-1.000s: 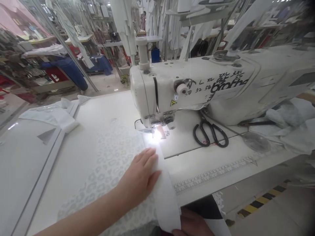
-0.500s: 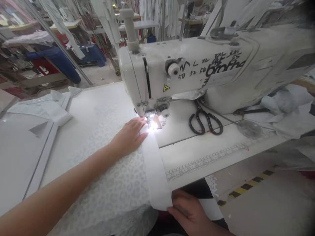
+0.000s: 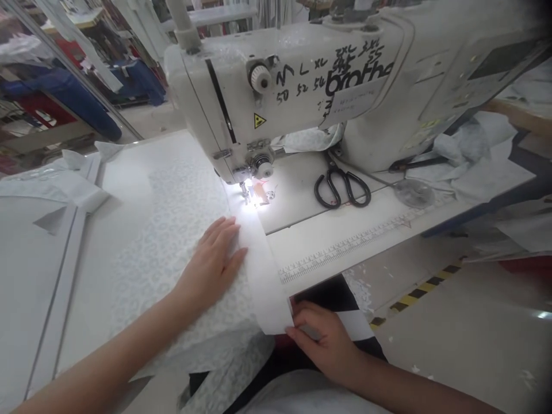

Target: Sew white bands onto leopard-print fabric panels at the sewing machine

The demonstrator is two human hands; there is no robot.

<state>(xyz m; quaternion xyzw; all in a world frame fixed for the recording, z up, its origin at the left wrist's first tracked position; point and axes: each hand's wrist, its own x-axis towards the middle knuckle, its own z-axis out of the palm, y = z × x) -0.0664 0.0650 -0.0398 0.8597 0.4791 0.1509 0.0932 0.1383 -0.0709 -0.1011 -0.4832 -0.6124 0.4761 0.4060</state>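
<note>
A white sewing machine stands on the white table, its lit needle over a white leopard-patterned fabric. A plain white strip runs along the fabric's right edge from the needle to the table's front edge. My left hand lies flat and open on the patterned fabric just left of the strip. My right hand pinches the strip's near end below the table edge.
Black scissors lie on the machine bed right of the needle. A printed ruler runs along the table front. White cloth is piled at the right, folded white pieces at the left. A hazard-striped floor shows below.
My left hand slid up to the needle, then back toward me along the fabric. My right hand came into fuller view holding the strip's end. The view moved closer to the machine.
</note>
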